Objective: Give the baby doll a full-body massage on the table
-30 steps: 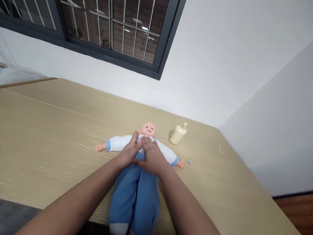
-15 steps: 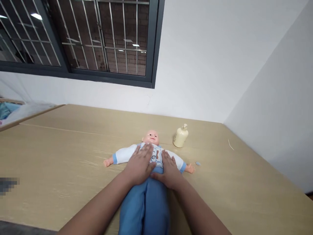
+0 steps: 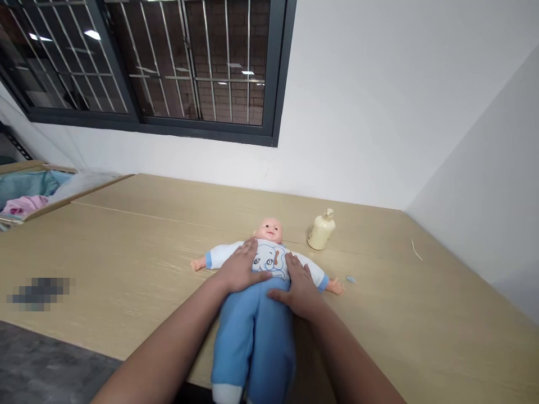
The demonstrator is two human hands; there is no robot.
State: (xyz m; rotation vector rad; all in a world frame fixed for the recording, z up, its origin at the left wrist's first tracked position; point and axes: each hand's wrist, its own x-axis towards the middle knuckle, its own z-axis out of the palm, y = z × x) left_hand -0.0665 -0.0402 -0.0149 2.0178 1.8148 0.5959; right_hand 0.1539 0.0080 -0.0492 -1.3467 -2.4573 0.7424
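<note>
A baby doll (image 3: pixel 269 261) lies on its back on the tan table, head toward the wall and arms spread. It wears a white top with an elephant print and blue trousers (image 3: pixel 256 325). My left hand (image 3: pixel 241 269) rests flat on one side of its torso, fingers pointing to the shoulder, thumb out toward the middle. On the other side, my right hand (image 3: pixel 300 286) lies with fingers extended along the side of the chest. Both palms touch the clothing. The elephant print shows between them, and the doll's feet are partly cut off at the bottom edge.
A cream pump bottle (image 3: pixel 321 231) stands right of the doll's head. A small blue piece (image 3: pixel 350 279) and a thin pale strip (image 3: pixel 416 250) lie farther right. At the far left is a box (image 3: pixel 59 203) with cloths; a blurred dark patch (image 3: pixel 40 293) is nearer.
The view has shifted left and down, showing more of the box and the doll's legs. My left hand has slid outward from the chest's middle, uncovering more of the elephant print.
</note>
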